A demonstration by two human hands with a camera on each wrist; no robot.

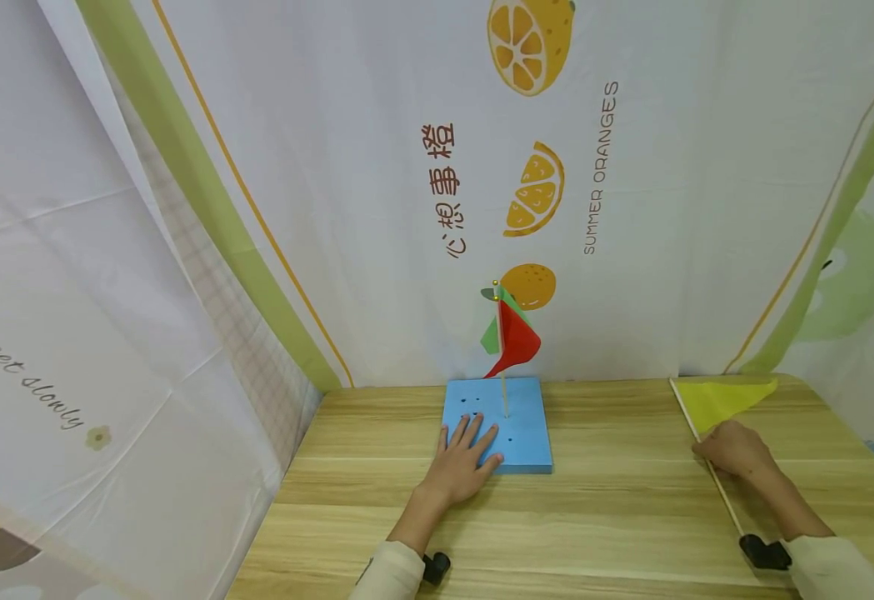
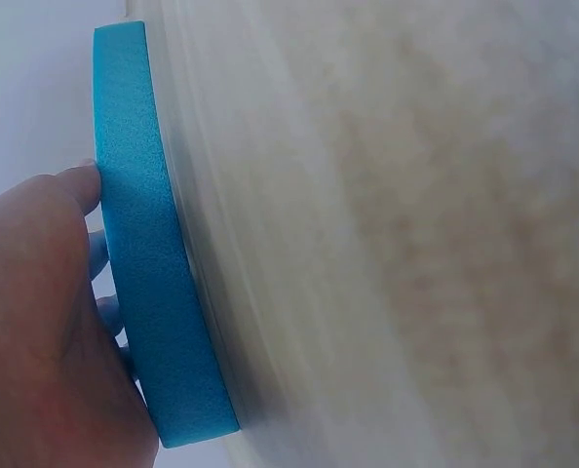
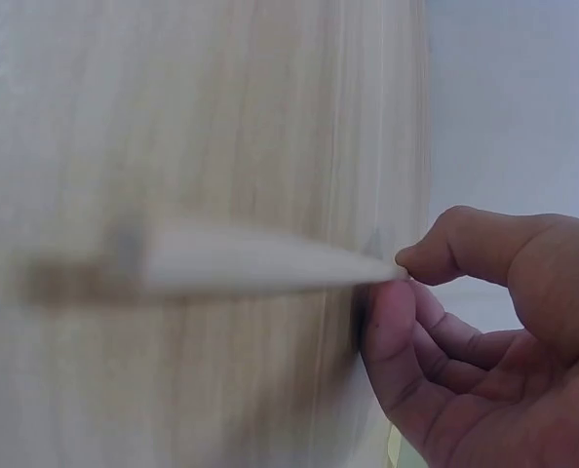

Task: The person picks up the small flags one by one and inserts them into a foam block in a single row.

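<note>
My left hand (image 1: 457, 467) rests with spread fingers on the near left part of a blue foam block (image 1: 530, 452). Small dark holes dot the block's top. In the left wrist view, the thumb lies against the edge of the block (image 2: 153, 234). A red flag (image 1: 517, 340) stands upright on a thin stick in the block, and a green flag (image 1: 490, 338) shows behind it. Off to the right, my right hand (image 1: 740, 452) pinches the stick of a yellow triangular flag (image 1: 710, 403) between thumb and forefinger. The stick's bare end (image 3: 202, 258) points toward the right wrist camera.
The wood-grain table (image 1: 609, 500) carries the block at its far edge. A white curtain (image 1: 377, 208) printed with oranges hangs directly behind, and another cloth (image 1: 92, 275) hangs at the left. Black wrist cameras (image 1: 765, 552) sit at both sleeves.
</note>
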